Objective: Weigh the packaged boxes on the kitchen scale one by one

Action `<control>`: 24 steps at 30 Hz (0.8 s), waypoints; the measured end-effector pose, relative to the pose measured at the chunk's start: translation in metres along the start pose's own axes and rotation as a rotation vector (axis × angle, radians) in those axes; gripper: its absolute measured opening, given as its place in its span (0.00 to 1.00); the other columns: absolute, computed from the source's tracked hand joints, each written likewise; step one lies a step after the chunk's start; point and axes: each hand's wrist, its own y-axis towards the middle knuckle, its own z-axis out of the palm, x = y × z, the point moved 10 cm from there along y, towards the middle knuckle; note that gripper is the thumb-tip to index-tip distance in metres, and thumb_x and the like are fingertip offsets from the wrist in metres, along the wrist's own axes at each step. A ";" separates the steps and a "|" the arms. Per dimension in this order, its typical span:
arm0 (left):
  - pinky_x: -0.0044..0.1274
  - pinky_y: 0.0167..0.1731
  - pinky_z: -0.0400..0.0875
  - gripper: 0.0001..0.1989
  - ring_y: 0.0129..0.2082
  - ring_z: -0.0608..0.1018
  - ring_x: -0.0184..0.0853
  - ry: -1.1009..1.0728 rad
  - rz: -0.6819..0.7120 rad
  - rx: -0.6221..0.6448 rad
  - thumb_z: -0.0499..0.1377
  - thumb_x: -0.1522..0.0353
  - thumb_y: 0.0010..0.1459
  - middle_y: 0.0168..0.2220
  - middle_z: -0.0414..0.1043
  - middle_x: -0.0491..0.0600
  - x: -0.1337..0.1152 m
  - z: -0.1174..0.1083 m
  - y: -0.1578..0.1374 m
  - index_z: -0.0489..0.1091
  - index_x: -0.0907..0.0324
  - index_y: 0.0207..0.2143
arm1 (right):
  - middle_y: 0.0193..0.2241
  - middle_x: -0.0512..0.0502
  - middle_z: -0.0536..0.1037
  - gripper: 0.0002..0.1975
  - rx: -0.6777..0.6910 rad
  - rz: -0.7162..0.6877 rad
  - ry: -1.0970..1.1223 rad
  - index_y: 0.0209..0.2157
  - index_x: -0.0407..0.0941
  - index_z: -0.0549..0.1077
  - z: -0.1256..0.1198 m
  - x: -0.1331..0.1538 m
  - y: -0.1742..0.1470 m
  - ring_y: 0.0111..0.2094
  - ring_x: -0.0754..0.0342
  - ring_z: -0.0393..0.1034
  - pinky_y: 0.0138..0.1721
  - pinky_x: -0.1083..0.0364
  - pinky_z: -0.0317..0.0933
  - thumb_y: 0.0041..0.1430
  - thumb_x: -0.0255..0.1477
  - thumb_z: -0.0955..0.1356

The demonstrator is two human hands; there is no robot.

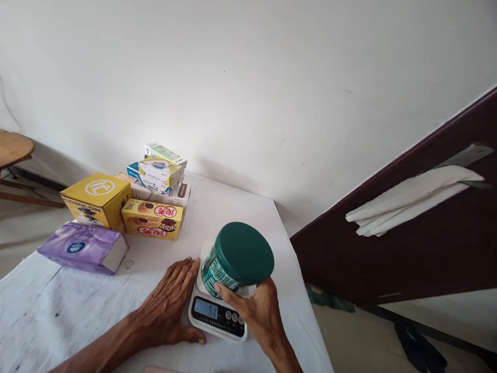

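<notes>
A small white digital kitchen scale [241, 332] lies on the cloth-covered table, its lit display reading what looks like 51. Over its platform is a green canister [244, 251] with a dark green lid and printed label, tilted a little. My right hand [260, 313] grips the canister low on its near side, thumb across the label. Whether the canister's base touches the platform is hidden. Flat on the cloth, my left hand [166, 303] rests with fingers stretched out, against the scale's left edge.
Left of my hands sit a purple tissue pack [83, 247], a yellow cube-shaped box [97, 199] and a yellow snack box [153, 218]. Several small cartons [161, 168] are stacked behind them by the wall. A white towel [415, 197] hangs on the dark door's handle at right.
</notes>
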 end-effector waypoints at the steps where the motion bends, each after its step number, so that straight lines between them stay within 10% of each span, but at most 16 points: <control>1: 0.53 0.64 0.58 0.68 0.69 0.58 0.65 -0.002 0.001 -0.007 0.63 0.37 0.52 0.70 0.52 0.70 0.000 0.000 0.000 0.21 0.57 0.73 | 0.36 0.44 0.83 0.29 0.047 0.063 0.046 0.48 0.48 0.77 0.004 -0.005 0.005 0.37 0.37 0.81 0.36 0.40 0.78 0.44 0.42 0.79; 8: 0.52 0.64 0.60 0.70 0.69 0.59 0.65 -0.011 -0.025 -0.040 0.63 0.36 0.50 0.70 0.53 0.70 0.008 0.005 -0.002 0.20 0.57 0.73 | 0.46 0.40 0.81 0.41 -0.112 0.213 0.073 0.53 0.45 0.68 0.007 -0.044 0.118 0.44 0.41 0.78 0.45 0.46 0.72 0.39 0.46 0.80; 14: 0.47 0.66 0.60 0.65 0.70 0.59 0.60 0.003 -0.064 0.030 0.68 0.54 0.58 0.71 0.54 0.67 0.014 0.014 0.003 0.16 0.56 0.72 | 0.50 0.31 0.77 0.44 -0.243 0.322 -0.079 0.50 0.43 0.65 0.043 -0.103 0.219 0.52 0.37 0.73 0.53 0.45 0.67 0.33 0.48 0.78; 24: 0.47 0.68 0.54 0.52 0.71 0.57 0.58 -0.084 -0.109 0.112 0.62 0.61 0.62 0.70 0.55 0.69 0.017 0.015 0.008 0.30 0.63 0.75 | 0.51 0.29 0.73 0.48 -0.307 0.348 -0.122 0.52 0.42 0.61 0.063 -0.136 0.244 0.52 0.34 0.69 0.54 0.41 0.66 0.32 0.48 0.78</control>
